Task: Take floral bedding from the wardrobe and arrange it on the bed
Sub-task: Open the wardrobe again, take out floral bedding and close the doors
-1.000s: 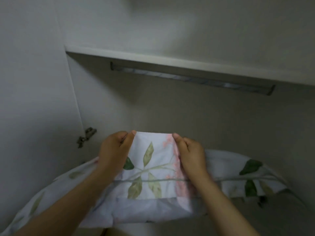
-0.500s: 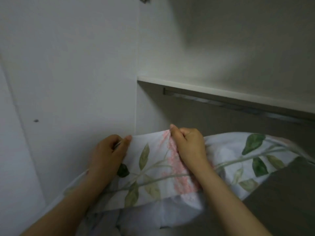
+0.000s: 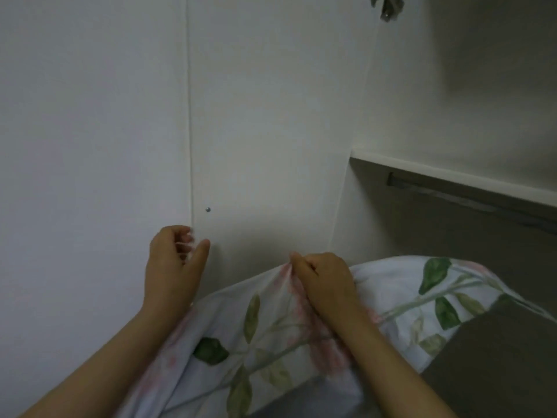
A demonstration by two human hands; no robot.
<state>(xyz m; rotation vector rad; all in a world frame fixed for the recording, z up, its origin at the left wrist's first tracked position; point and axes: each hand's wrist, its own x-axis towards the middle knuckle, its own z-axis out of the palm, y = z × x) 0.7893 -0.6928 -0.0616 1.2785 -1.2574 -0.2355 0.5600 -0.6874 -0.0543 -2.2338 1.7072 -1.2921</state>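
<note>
The floral bedding (image 3: pixel 265 324), white with green leaves and pink blossoms, hangs bunched from the wardrobe opening across the lower middle. My right hand (image 3: pixel 322 279) grips its gathered upper edge. My left hand (image 3: pixel 174 260) is raised just left of the cloth, in front of the white wardrobe panel. Its fingers are curled and its thumb sticks out. They are blurred, and the cloth's edge slopes down behind the wrist, so I cannot tell whether they pinch any fabric.
A white wardrobe panel (image 3: pixel 265 131) with a small screw (image 3: pixel 207 209) fills the left and centre. At the right are a white shelf (image 3: pixel 452 173) and the hanging rail (image 3: pixel 446 196) under it. A hinge (image 3: pixel 387 7) shows at the top. A dark surface (image 3: pixel 497 363) lies at the lower right.
The view has swung left and the bedding has come further out to the left. The stretched top edge between my hands has collapsed. My left hand has moved up and away from it.
</note>
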